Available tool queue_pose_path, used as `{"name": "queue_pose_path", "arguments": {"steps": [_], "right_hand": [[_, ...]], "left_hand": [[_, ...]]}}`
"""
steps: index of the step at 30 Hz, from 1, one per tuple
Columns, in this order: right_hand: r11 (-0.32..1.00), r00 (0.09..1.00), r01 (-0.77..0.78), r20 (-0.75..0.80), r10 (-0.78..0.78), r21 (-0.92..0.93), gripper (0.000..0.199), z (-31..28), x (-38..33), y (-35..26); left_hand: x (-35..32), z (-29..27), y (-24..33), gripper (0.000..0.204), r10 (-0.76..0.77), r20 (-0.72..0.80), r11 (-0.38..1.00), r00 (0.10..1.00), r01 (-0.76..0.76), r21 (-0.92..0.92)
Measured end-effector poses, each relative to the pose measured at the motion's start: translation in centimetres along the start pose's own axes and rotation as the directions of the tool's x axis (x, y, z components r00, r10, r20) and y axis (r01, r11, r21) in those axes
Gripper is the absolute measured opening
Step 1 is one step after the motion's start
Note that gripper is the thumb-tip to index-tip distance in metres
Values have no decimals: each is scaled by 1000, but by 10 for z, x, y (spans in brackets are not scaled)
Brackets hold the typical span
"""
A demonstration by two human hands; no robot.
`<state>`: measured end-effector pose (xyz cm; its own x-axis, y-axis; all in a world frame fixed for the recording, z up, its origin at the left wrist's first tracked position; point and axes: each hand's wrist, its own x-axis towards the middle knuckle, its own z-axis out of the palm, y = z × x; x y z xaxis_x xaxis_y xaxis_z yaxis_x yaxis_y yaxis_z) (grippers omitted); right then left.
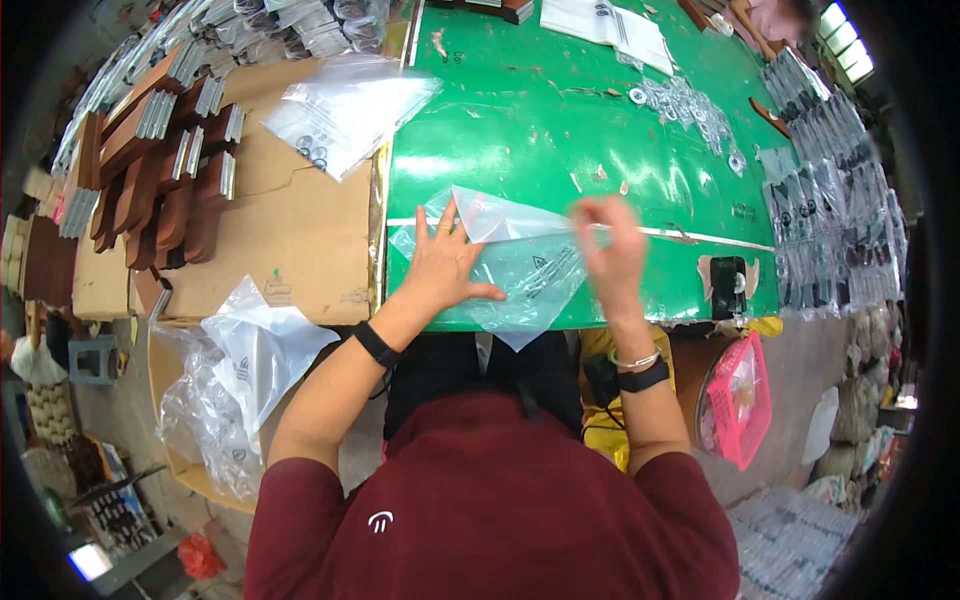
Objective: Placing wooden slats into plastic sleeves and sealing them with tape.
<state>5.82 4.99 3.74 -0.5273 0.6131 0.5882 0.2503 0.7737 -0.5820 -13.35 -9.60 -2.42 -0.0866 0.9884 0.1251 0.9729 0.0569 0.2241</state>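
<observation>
A clear plastic bag (535,275) with small dark print lies at the near edge of the green tabletop, its upper part folded over. My left hand (440,265) presses on the bag's left side, fingers spread and palm down. At the bag's right corner is my right hand (612,250), lifted a little, with its fingers bent inward. Motion smears those fingers, and whether they grip the bag's edge cannot be made out. Beyond my left hand, a stack of clear plastic bags (350,110) rests across the cardboard and the green surface.
Brown pieces with silvery ends (165,185) are piled on cardboard (300,225) at left. Small bagged rings (690,105) lie far right, near stacked wrapped packets (835,225). A black object (733,287) sits by the near edge, above a pink basket (740,400). Another person (765,25) is at the far right.
</observation>
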Motion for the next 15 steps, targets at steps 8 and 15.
{"name": "queue_pose_path", "arguments": {"steps": [8, 15], "right_hand": [[963, 791, 179, 553, -262, 201, 44, 56, 5, 45], [954, 911, 171, 409, -59, -244, 59, 55, 16, 80]], "left_hand": [[30, -19, -6, 143, 6, 104, 998, 995, 0, -62], [34, -15, -13, 140, 17, 168, 1000, 986, -16, -12]]}}
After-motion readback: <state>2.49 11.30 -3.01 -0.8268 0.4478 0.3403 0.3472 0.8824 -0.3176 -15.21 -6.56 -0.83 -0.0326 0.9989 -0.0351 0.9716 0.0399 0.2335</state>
